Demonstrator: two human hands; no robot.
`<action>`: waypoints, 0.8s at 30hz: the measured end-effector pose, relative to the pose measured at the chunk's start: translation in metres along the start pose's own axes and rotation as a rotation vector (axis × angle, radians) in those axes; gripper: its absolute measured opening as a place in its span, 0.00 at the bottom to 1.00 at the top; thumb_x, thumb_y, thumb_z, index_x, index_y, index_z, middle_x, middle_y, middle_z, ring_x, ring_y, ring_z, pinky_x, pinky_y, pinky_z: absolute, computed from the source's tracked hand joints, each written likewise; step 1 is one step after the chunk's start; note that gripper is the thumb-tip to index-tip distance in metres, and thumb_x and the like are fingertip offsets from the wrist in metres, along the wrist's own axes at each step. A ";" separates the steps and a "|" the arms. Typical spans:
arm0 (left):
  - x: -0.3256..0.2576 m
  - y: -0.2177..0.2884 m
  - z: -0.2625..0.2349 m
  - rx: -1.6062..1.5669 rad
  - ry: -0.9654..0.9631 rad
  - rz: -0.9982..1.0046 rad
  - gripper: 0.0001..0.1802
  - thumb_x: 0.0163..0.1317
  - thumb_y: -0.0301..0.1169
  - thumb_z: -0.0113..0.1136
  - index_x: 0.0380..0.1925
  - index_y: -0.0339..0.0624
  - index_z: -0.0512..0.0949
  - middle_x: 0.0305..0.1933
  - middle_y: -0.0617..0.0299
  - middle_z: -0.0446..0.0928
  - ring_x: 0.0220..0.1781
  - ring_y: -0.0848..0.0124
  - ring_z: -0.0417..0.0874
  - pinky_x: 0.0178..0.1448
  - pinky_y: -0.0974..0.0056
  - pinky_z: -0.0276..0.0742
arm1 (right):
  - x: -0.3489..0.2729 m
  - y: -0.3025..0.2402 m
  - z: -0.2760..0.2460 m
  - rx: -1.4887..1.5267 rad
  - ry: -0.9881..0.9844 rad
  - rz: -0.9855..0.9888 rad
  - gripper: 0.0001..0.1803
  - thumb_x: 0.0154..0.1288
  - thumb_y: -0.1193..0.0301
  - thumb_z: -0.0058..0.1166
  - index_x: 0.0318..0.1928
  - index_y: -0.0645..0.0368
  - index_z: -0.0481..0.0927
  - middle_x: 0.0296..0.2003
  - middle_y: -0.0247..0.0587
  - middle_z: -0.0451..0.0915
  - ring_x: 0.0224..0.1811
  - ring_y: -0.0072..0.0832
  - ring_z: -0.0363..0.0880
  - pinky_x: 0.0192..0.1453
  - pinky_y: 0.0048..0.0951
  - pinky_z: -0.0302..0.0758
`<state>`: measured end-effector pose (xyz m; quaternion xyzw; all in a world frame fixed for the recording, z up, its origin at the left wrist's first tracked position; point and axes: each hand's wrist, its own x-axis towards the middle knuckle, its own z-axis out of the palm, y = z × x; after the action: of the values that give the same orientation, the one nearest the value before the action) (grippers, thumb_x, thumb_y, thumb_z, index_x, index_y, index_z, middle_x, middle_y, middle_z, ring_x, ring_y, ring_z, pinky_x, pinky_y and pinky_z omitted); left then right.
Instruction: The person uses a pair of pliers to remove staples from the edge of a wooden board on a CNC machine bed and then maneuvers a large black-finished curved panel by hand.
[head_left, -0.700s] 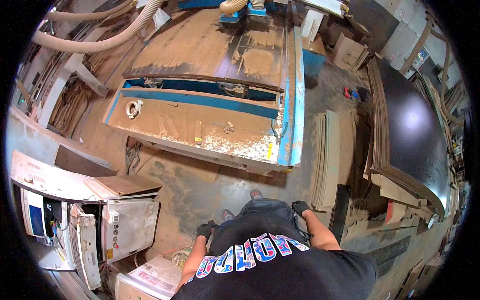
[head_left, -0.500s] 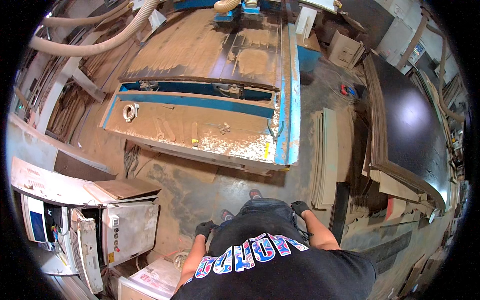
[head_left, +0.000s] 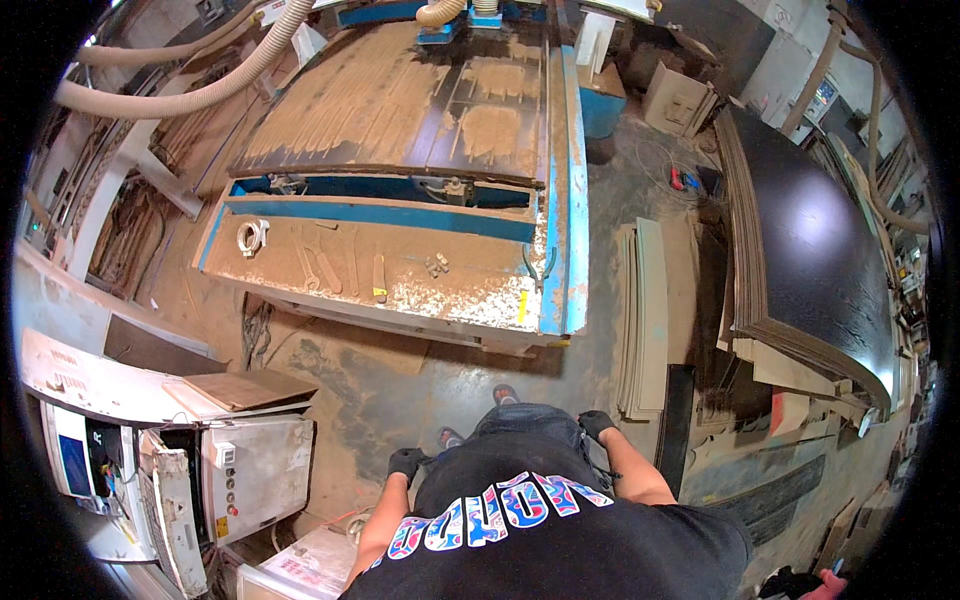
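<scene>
Left hand: gloved, low near the black shirt, fingers looking curled; I can't tell whether it grips anything.
Right hand: gloved, at the shirt's other side, its grip equally unclear to me.
Bench: I see a wrench, pliers and white ring lying there, touched by neither hand.
Machine top: behind the bench; I judge it partly bare, with much sawdust left.

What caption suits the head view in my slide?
Dark-gloved hands held low before a dusty, blue-edged worktable with tools.
</scene>
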<state>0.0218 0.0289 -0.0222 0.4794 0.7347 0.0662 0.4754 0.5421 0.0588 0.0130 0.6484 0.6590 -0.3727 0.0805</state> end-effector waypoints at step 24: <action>-0.006 0.000 -0.011 0.182 -0.002 -0.012 0.17 0.49 0.40 0.63 0.33 0.39 0.83 0.35 0.52 0.83 0.35 0.67 0.83 0.42 0.62 0.77 | 0.010 0.011 0.018 0.032 -0.006 0.058 0.20 0.55 0.60 0.52 0.44 0.61 0.81 0.43 0.49 0.80 0.48 0.37 0.78 0.53 0.29 0.72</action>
<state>0.0142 0.0283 -0.0127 0.5163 0.7401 -0.0041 0.4309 0.5439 0.0544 -0.0096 0.6674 0.6334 -0.3827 0.0828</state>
